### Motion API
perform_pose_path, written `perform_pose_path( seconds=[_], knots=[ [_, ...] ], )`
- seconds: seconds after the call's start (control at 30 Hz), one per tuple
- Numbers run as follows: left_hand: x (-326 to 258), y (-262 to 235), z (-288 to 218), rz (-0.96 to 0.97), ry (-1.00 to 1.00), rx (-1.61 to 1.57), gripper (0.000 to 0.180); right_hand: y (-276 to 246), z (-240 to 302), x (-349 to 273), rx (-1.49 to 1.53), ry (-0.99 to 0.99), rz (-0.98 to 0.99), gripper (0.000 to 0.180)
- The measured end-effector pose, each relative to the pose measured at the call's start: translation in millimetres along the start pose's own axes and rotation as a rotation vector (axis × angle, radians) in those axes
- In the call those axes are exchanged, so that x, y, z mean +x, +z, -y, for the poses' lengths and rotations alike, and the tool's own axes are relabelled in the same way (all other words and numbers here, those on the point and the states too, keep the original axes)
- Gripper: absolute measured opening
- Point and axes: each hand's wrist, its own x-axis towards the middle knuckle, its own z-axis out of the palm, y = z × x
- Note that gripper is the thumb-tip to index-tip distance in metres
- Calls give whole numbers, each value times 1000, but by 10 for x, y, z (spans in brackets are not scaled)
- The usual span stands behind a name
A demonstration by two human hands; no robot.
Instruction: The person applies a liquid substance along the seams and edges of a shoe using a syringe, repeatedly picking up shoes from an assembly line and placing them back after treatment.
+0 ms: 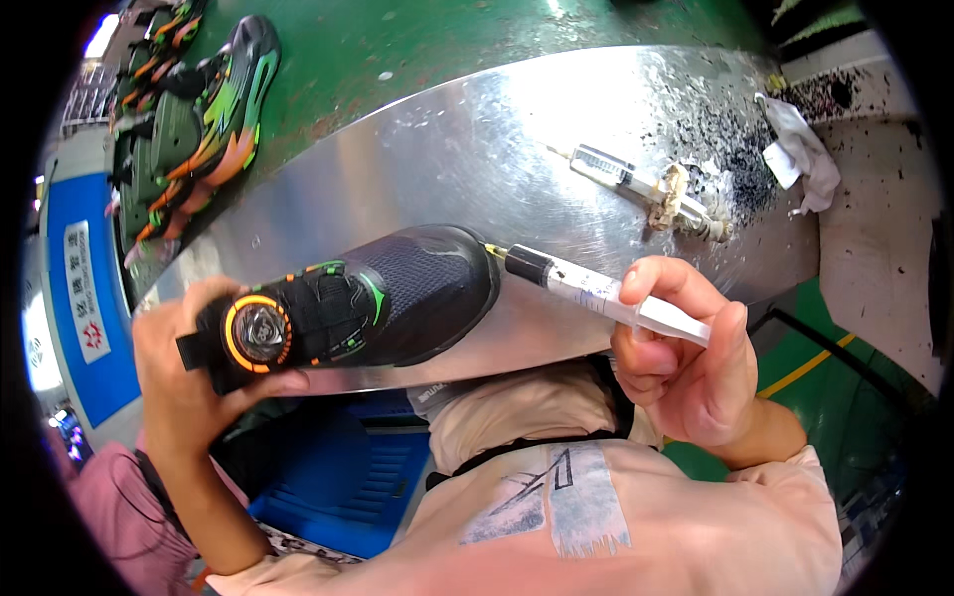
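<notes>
A black sneaker (pixel 417 283) with orange and green trim lies over the metal table, its toe pointing right. My left hand (pixel 184 363) is wrapped round its heel end, where a round clear piece with an orange ring (pixel 260 333) shows at the collar. Between the fingers of my right hand (pixel 686 358) is a syringe (pixel 586 286) with dark liquid at its front end. Its yellowish tip meets the edge of the shoe's toe, or is very close to it; I cannot tell which. The thumb and fingers are around the syringe's white plunger.
A second syringe (pixel 606 171), crusted near its plunger, lies on the metal table (pixel 447 149). Beyond it are dark crumbs (pixel 750 169) and a crumpled white cloth (pixel 803 159). Several colourful sneakers (pixel 224 109) stand at the far left. A blue stool (pixel 338 477) is below the table.
</notes>
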Motion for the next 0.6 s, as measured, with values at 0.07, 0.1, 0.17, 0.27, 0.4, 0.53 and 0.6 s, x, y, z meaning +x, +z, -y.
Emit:
perform_pose_path(
  seconds=[0.07, 0.1, 0.17, 0.27, 0.4, 0.53, 0.6],
  knots=[
    [-68, -48, -71, -7, -13, -11, 72, -74, 38, -209, 24, -7, 26, 77],
    [-108, -70, -108, 36, -36, -42, 72, -81, -8, -197, 24, -18, 43, 77],
    [-81, -61, -175, 89, -132, -164, 74, -77, -56, -193, -3, -59, 30, 78],
    [-215, 7, -125, 19, -294, -218, 77, 11, -181, 27, -7, -112, 66, 77],
    [-328, 27, -346, 7, -437, -306, 77, 105, -196, 89, -3, -71, 66, 73],
    [-286, -15, -597, 46, -565, -365, 70, 130, -286, 111, 18, -155, 62, 66],
    [-267, -16, -695, 44, -584, -360, 69, 170, -322, 97, 34, -186, 59, 63]
  ],
)
